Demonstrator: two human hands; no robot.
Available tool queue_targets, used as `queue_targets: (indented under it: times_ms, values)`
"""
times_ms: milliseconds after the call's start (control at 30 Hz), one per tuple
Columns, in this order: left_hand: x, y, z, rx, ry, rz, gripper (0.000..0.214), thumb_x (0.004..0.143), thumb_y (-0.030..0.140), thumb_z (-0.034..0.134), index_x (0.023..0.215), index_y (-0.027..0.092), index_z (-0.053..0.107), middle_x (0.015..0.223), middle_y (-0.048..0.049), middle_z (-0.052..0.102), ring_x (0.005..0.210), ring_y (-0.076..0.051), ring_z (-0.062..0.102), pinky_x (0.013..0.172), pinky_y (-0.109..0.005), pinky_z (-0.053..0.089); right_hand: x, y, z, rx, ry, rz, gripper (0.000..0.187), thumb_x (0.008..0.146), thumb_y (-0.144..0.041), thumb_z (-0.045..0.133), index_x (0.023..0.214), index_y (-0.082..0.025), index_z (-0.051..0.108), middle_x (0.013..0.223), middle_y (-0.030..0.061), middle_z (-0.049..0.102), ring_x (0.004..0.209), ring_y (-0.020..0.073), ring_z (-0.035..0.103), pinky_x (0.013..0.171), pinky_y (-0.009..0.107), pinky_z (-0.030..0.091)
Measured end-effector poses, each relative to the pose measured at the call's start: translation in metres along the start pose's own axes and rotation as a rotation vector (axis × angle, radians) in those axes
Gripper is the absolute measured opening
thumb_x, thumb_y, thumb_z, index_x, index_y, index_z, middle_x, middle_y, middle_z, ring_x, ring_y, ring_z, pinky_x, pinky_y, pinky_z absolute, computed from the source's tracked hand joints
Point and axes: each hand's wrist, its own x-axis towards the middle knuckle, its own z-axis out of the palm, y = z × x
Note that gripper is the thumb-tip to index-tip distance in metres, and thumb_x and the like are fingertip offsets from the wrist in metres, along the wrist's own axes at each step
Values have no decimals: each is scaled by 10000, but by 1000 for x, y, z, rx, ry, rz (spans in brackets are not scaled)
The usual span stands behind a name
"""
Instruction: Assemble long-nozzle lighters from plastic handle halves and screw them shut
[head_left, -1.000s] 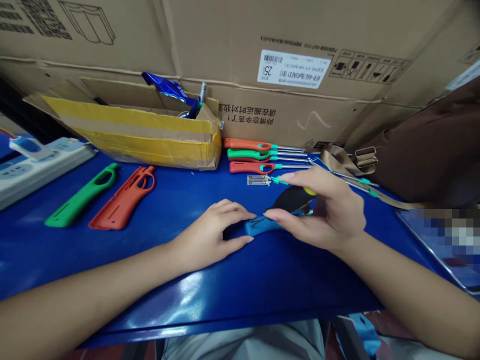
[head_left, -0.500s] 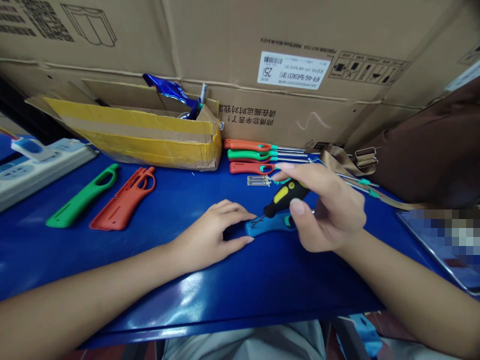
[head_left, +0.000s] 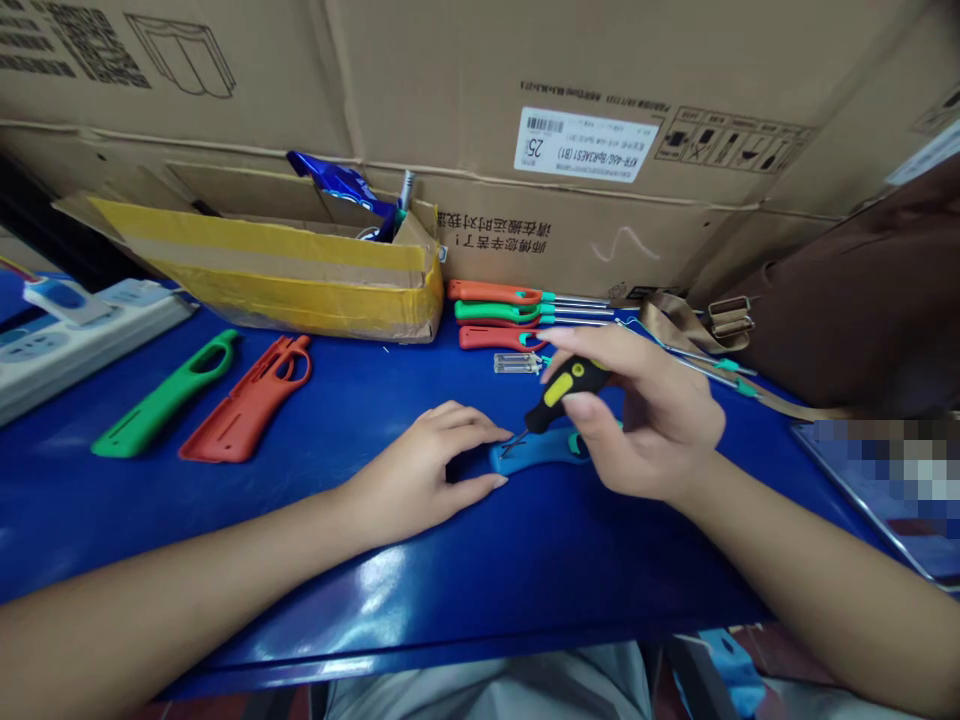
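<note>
A blue lighter [head_left: 538, 452] with a teal trigger lies on the blue tabletop between my hands. My left hand [head_left: 439, 460] has its thumb and fingers closed about the lighter's left end, steadying it against the table. In my right hand [head_left: 649, 415] is a black and yellow screwdriver [head_left: 561, 392], held tilted by thumb and fingers. Its thin shaft meets the left part of the blue handle; the exact contact at the tip is too small to make out. My right hand hides the lighter's right end.
Behind lie several finished-looking lighters [head_left: 499, 338] and a clear fuel tank [head_left: 516, 363]. A green handle shell [head_left: 165, 400] and a red one [head_left: 244, 405] are at left, near a power strip [head_left: 90, 335]. A taped cardboard box [head_left: 322, 300] stands behind; a tablet-like device [head_left: 862, 490] is at right.
My right hand has shifted slightly left and turned the screwdriver handle a little. The left hand and the blue lighter stay in place.
</note>
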Motion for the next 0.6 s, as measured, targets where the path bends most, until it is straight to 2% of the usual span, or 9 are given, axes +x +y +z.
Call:
queue_targets:
  times_ms: [67,100,200,267,333,400,433,500,600]
  values:
    - [0,0,0,2,-2,-2,338,927,256,720,1253,178,672,1172,-67,704,1094,-221,625,999,-388,500,0,0,-1,-131,60,-91,324,931,-310,689,1246,-246,654,905,34,783,650,173,688,589,298,582]
    - [0,0,0,4,-3,-4,341,927,257,720,1255,179,672,1170,-67,703,1094,-222,624,998,-390,500,0,0,-1,-176,72,-133,328,932,-320,681,1246,-228,655,870,35,778,642,175,684,585,300,574]
    - [0,0,0,5,-3,-7,334,928,260,720,1249,181,672,1158,-64,702,1088,-218,625,996,-388,499,1,-1,-2,-117,-7,-130,415,988,-243,486,1383,-152,576,1078,103,774,849,216,741,687,343,604]
    - [0,0,0,3,-1,-7,319,930,261,718,1236,185,674,1157,-61,702,1091,-216,625,1003,-388,495,1,-2,-2,-35,-57,-54,450,986,-194,456,1428,-179,538,1216,108,740,954,224,742,741,356,618]
    - [0,0,0,0,-1,-5,321,931,265,717,1239,188,673,1165,-61,703,1098,-218,623,1009,-392,494,2,-2,-2,-64,-25,-34,394,973,-238,575,1366,-240,583,1129,67,766,856,203,739,711,330,617]
    - [0,0,1,-2,-1,-5,339,930,266,718,1256,187,668,1174,-65,702,1104,-222,621,1011,-398,496,2,-1,-3,-177,24,-94,381,931,-305,690,1302,-255,621,960,40,780,741,191,720,661,313,605]
    - [-1,0,1,-3,-2,-7,343,929,266,719,1258,187,668,1173,-66,702,1101,-222,620,1010,-399,498,1,-1,-3,-219,34,-127,390,934,-328,689,1310,-250,619,929,42,778,736,196,721,655,316,603]
    - [-1,0,1,-2,-5,-12,336,928,262,720,1251,186,672,1167,-67,701,1095,-220,622,1006,-400,502,1,0,-3,-202,0,-135,413,995,-314,570,1398,-226,567,1016,71,774,832,216,742,694,339,616]
    - [-1,0,0,-4,-5,-10,322,928,262,721,1237,182,678,1159,-67,704,1092,-220,623,1004,-399,504,0,-1,-2,-44,-66,-24,441,1018,-222,462,1455,-213,516,1220,97,730,977,227,735,740,356,626]
